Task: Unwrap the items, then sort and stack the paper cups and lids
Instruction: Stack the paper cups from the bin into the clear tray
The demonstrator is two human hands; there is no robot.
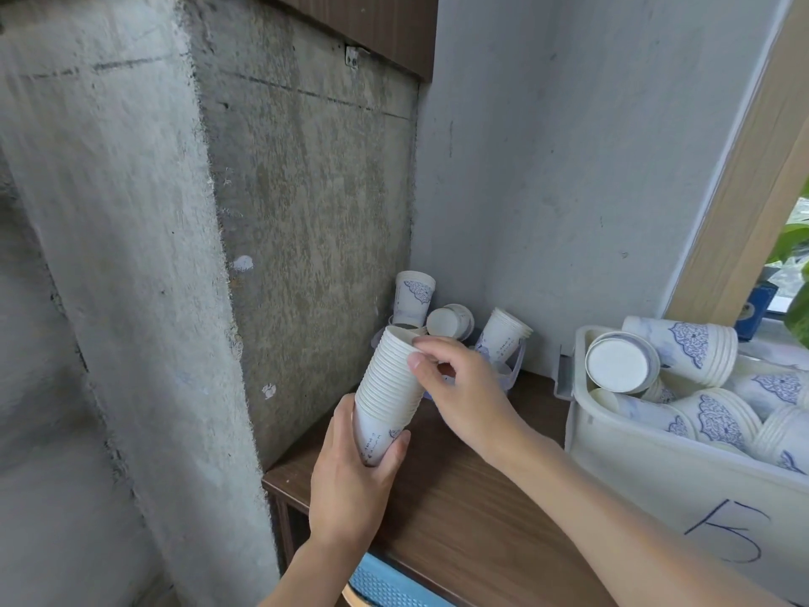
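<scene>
At the left edge of the brown wooden table [459, 497], the left hand [350, 479] has its fingers [396, 444] wrapped round the base of a tall nested stack of white paper cups with blue print [387, 387]. It holds the stack tilted, just above the table's left edge. The right hand [464, 387], its arm stretched across from the right, has its fingers [422, 359] pinching the rim of the stack's topmost cup.

Behind them, in the table's far corner, three things crowd together by a clear plastic holder [514, 370]: a single upright white paper cup with a blue motif [413, 297], a cup lying on its side [451, 322] and a short leaning cup stack [503, 337].

On the right side of the table sits a white plastic bin marked "5" [656, 470], heaped with more cup stacks lying on their sides [687, 348]. Beyond the bin, a small blue box [755, 306] stands near green leaves [792, 243].
</scene>
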